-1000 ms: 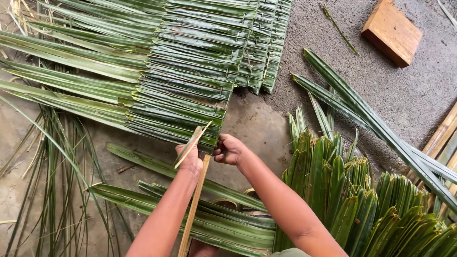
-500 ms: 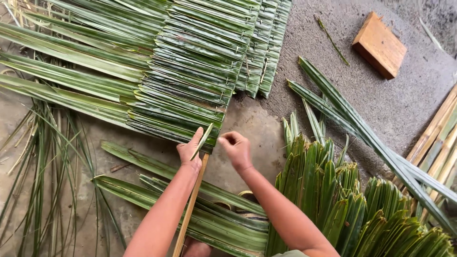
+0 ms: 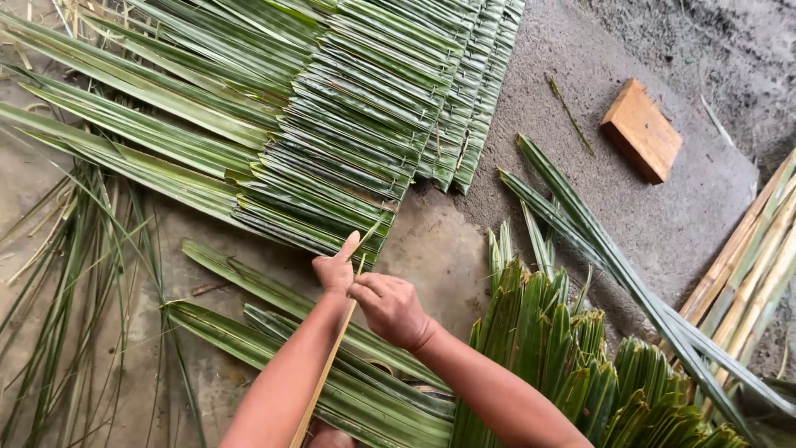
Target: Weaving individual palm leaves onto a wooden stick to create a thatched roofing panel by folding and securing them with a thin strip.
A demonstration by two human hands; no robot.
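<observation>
**Hands at the edge of a palm-leaf thatch panel**

Left hand (image 3: 336,270) raised at the lower corner of the woven palm-leaf panel (image 3: 348,124), index finger stretched up and touching the panel's edge, remaining fingers curled around a thin pale bamboo stick (image 3: 327,373). Stick running down along the left forearm toward the bottom of the view, top end hidden between the two hands. Right hand (image 3: 390,309) just beside the left, knuckles up, fingers bent inward and pinching at the stick's upper end; exactly what sits in that pinch cannot be told.

Panel made of many folded green leaflets laid side by side in overlapping rows, glossy, ribbed, with some yellowish streaks; folded ends forming a slanted stepped edge from upper right down to the hands. Long unfolded leaflet tips fanning out to the left over the ground.

Below the hands, several loose palm leaflets (image 3: 274,332) lying flat, partly under the forearms. To the right, a bundle of folded palm leaves (image 3: 564,348) standing with tips pointing up, close to the right forearm. Thin leaf midribs (image 3: 75,274) scattered at the left. Long palm fronds (image 3: 613,265) lying diagonally at the right, near a stack of bamboo slats (image 3: 750,257). Wooden block (image 3: 641,130) well apart on the grey concrete floor (image 3: 580,83). No containers in view.
</observation>
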